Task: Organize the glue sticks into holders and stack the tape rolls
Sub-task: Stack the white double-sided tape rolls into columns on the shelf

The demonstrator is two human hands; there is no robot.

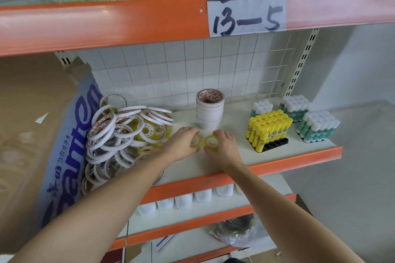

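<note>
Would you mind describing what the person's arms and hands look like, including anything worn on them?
Both forearms are bare as far as the view shows, with no sleeves in sight. The left hand and right hand wear no gloves, and no rings, watch or bracelet can be seen on the fingers or wrists. No markings are visible either.

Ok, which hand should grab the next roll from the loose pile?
Probably left. The left hand sits right beside the loose pile, while the right hand is farther off, and each grips a clear roll.
</note>
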